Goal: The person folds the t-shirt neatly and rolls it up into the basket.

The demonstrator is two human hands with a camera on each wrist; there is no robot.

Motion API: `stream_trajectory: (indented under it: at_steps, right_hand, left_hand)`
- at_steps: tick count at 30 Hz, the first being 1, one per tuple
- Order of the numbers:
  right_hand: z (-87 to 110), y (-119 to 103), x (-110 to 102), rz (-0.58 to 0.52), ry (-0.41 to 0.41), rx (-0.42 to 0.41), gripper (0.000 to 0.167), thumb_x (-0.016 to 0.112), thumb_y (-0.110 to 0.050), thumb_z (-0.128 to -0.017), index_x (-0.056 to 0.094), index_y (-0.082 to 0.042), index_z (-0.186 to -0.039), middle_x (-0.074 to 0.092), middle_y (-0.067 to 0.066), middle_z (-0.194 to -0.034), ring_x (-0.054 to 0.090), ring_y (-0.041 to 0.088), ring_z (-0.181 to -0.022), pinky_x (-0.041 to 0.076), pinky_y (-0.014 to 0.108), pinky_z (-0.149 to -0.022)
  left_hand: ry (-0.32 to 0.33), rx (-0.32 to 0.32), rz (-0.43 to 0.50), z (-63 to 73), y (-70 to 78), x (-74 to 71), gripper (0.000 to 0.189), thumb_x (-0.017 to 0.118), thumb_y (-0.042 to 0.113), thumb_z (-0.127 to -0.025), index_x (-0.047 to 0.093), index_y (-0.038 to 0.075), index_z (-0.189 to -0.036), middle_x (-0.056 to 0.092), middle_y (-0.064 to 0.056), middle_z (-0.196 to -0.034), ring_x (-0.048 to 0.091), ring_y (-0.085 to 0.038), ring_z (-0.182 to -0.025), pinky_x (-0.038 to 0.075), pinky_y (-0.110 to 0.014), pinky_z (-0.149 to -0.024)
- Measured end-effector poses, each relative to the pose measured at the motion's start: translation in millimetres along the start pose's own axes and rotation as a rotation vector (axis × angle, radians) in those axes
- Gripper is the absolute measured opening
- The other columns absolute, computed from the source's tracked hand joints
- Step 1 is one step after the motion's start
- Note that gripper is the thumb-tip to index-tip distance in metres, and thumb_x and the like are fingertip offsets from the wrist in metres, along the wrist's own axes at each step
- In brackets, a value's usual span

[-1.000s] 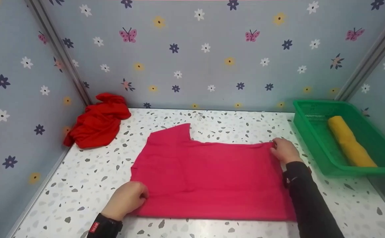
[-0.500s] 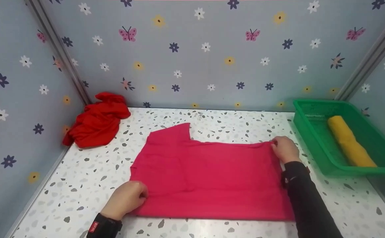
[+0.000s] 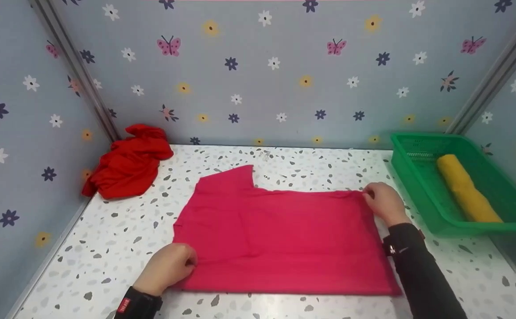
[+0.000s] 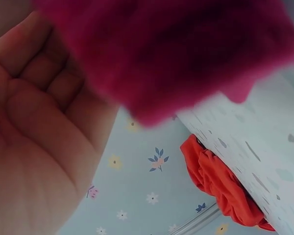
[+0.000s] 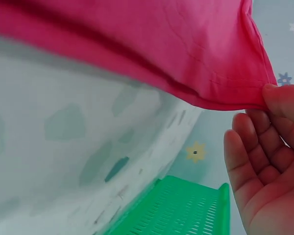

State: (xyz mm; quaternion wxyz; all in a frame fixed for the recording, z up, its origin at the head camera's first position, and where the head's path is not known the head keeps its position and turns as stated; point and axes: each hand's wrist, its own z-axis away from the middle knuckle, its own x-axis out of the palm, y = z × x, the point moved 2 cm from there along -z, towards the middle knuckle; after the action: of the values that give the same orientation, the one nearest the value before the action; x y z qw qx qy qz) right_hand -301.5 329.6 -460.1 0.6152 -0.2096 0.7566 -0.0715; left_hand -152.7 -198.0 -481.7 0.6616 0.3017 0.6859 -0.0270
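A pink T-shirt [image 3: 293, 235], folded lengthwise, lies on the table with one sleeve sticking out at its far left. My left hand [image 3: 164, 268] grips its near left edge with curled fingers; in the left wrist view the blurred cloth hides the fingertips. At the far right corner, my right hand [image 3: 385, 203] pinches the hem between thumb and forefinger, as the right wrist view shows. The other fingers of my right hand [image 5: 264, 152] curl loosely below the cloth.
A crumpled red cloth [image 3: 131, 164] sits in the back left corner against the wall. On the right stands a green basket [image 3: 417, 190] with a rolled yellow cloth [image 3: 468, 188] inside. Flower-patterned walls [image 3: 284, 66] enclose the speckled white table [image 3: 324, 170].
My right forearm has swung slightly to the right while its fingers stay at the hem corner. The near right corner of the T-shirt has spread a little to the right.
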Motion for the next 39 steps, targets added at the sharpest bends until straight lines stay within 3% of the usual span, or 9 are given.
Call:
stream_trajectory:
  at_steps: [7, 12, 18, 24, 33, 39]
  right_hand:
    - [14.3, -4.7, -8.7, -0.032, -0.001, -0.032, 0.008, 0.066, -0.003, -0.090, 0.066, 0.004, -0.095, 0.063, 0.019, -0.089, 0.058, 0.036, -0.085, 0.047, 0.054, -0.081]
    - [22.7, -7.0, -11.8, -0.057, -0.013, -0.031, 0.012, 0.067, -0.003, -0.090, 0.066, 0.005, -0.098, 0.064, 0.020, -0.094, 0.059, 0.036, -0.087, 0.049, 0.054, -0.083]
    - [29.3, -4.9, -12.2, -0.050, -0.011, -0.031, 0.008, 0.066, -0.004, -0.090, 0.067, 0.002, -0.095, 0.064, 0.016, -0.090, 0.058, 0.033, -0.085, 0.051, 0.051, -0.080]
    - [34.5, -2.5, -11.7, -0.060, -0.003, -0.067, 0.007, 0.067, -0.004, -0.089, 0.067, 0.001, -0.094, 0.063, 0.013, -0.089, 0.060, 0.032, -0.084, 0.052, 0.050, -0.077]
    - [37.0, 0.1, -10.8, -0.060, -0.024, -0.058, 0.006, 0.067, -0.003, -0.088, 0.067, 0.000, -0.093, 0.063, 0.013, -0.088, 0.061, 0.032, -0.084, 0.052, 0.050, -0.076]
    - [39.6, 0.5, -8.7, -0.059, -0.020, -0.069, 0.005, 0.068, -0.001, -0.087, 0.066, 0.000, -0.090, 0.063, 0.012, -0.086, 0.061, 0.032, -0.083, 0.052, 0.050, -0.076]
  left_hand:
    - [-0.100, -0.012, 0.019, -6.0, 4.6, -9.7, 0.019, 0.075, 0.003, -0.073, 0.066, 0.016, -0.063, 0.054, 0.011, -0.060, 0.047, -0.008, -0.057, 0.043, -0.031, -0.055]
    - [-0.139, -0.022, 0.013, -30.3, 10.6, -30.9, 0.020, 0.074, 0.004, -0.075, 0.065, 0.017, -0.062, 0.048, 0.011, -0.056, 0.042, -0.009, -0.055, 0.038, -0.030, -0.053]
    - [-0.031, -0.125, 0.016, -86.1, -9.3, -51.3, 0.006, 0.070, 0.004, -0.079, 0.072, 0.009, -0.076, 0.063, 0.002, -0.070, 0.056, -0.019, -0.068, 0.048, -0.039, -0.066]
    - [0.066, -0.321, -0.015, -127.8, -37.4, -46.4, 0.006, 0.065, 0.006, -0.080, 0.068, 0.007, -0.075, 0.066, -0.008, -0.076, 0.060, -0.029, -0.074, 0.049, -0.047, -0.066]
    - [0.232, -0.511, 0.001, -152.7, -55.2, -21.2, 0.010, 0.058, 0.003, -0.084, 0.068, 0.002, -0.080, 0.069, -0.018, -0.088, 0.064, -0.037, -0.087, 0.051, -0.051, -0.068]
    - [0.244, -0.628, 0.128, -156.8, -61.0, -10.6, 0.023, 0.057, 0.010, -0.090, 0.066, -0.008, -0.102, 0.066, -0.027, -0.105, 0.061, -0.043, -0.101, 0.050, -0.053, -0.084]
